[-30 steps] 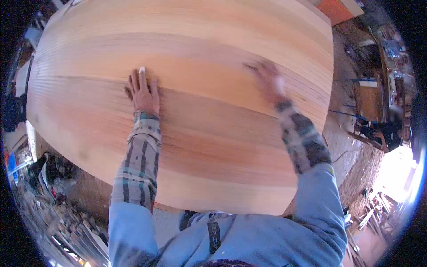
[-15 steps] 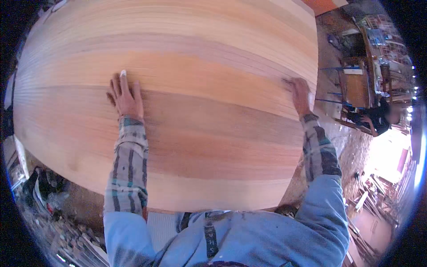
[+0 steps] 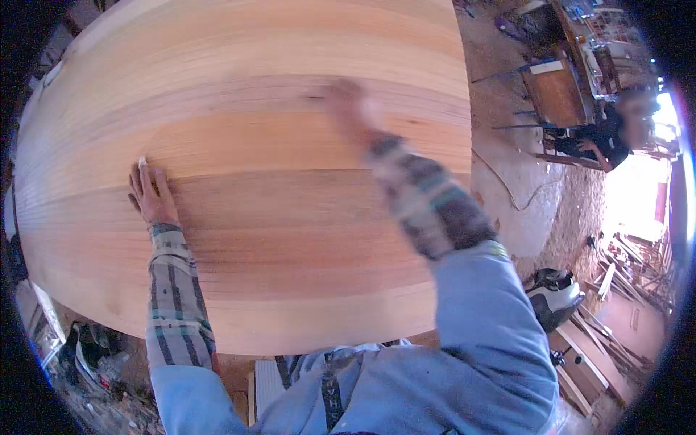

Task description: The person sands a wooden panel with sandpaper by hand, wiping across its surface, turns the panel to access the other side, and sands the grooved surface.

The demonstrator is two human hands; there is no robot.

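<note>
A large wooden panel [image 3: 297, 239], made of joined boards in pale, orange and pinkish-brown tones, spreads out before me. My left hand [image 3: 155, 197] lies flat on its left part, fingers stretched and somewhat apart, with a white wrapping on one fingertip. Over the upper middle of the panel is my right hand [image 3: 352, 110], smeared by motion. Its fingers look bent toward the wood, and a small dark mark shows at their tips. Whether it holds anything I cannot make out.
A seated person [image 3: 605, 141] is at the right beside a wooden table [image 3: 554, 90]. A cable [image 3: 518, 199] runs over the floor. Timber offcuts [image 3: 616, 290] and a black-and-white object [image 3: 554, 297] lie at lower right. Scraps [image 3: 94, 362] clutter the lower left.
My right hand has swept left across the panel, from near its right edge to the upper middle. My left hand stays flat on the wood. The whole view has shifted.
</note>
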